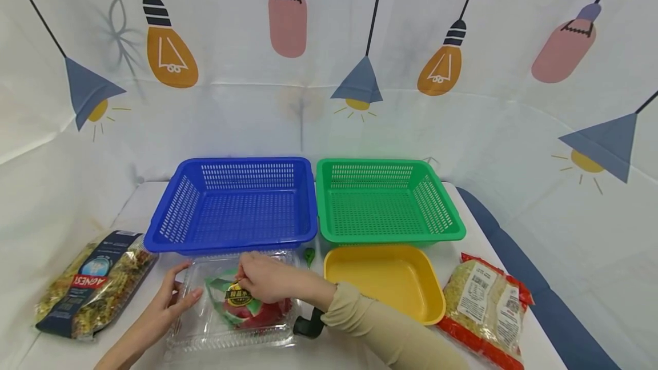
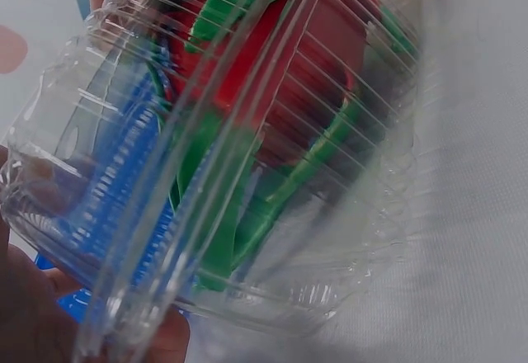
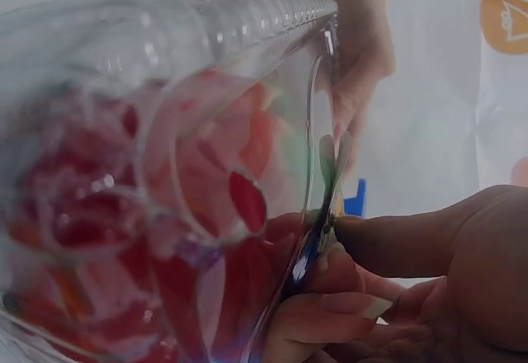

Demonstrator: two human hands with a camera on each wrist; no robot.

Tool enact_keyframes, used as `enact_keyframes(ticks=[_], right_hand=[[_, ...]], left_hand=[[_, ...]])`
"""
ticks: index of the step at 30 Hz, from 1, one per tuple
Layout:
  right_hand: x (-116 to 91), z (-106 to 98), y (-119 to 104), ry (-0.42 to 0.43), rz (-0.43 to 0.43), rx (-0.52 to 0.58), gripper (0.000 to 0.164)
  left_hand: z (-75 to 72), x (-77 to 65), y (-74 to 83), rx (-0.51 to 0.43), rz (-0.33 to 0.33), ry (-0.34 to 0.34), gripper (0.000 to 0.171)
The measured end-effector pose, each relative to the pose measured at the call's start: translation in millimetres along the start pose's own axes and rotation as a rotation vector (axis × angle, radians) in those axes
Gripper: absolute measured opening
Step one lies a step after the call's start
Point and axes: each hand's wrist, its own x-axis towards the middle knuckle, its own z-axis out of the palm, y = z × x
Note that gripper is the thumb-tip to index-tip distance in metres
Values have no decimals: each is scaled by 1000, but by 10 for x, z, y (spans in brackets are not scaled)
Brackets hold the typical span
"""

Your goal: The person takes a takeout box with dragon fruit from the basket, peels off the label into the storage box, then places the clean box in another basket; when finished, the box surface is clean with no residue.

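A clear plastic clamshell box [image 1: 190, 324] lies in front of the blue basket, with a shiny red fruit with green strips [image 2: 338, 41], like a dragon fruit, inside. On its lid is a black and gold label [image 1: 239, 296]. My left hand [image 1: 159, 307] holds the box's left side, thumb over the lid and forefinger along the rim. My right hand [image 1: 272, 278] reaches over the lid, its fingers curled down at the label. From the right wrist, the thumb [image 3: 404, 239] and forefinger pinch at the label's edge.
Behind the box stand a blue basket [image 1: 164, 218] and a green basket [image 1: 452, 227]. A yellow tray [image 1: 434, 296] sits right of my right forearm. Bags of pasta [image 1: 97, 284] and pale grain [image 1: 483, 301] lie at either side. A small green item [image 1: 309, 256] lies between basket and tray.
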Motion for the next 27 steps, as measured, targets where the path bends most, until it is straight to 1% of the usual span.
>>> enact_keyframes(ticks=[6,9,13,19,23,27], right_hand=[[-13,-8,-11,-18,23,-26,12],[-23,-9,-15,-16,26,-31,13],[-31,-3,-4,-13,26,-10,12],[-30,5,38,-9,5,67,11],[-37,3,63,-4,-10,131,10],[-58,0,95,1,-20,212,11]], left_hand=[[-3,-5,-13,-14,-7,-11,71],[1,-8,-15,-17,4,-6,70],[8,-12,-12,-16,19,6,71],[12,-3,-23,-9,31,19,71],[18,-7,-36,-1,55,34,70],[19,-7,-35,-8,44,27,70]])
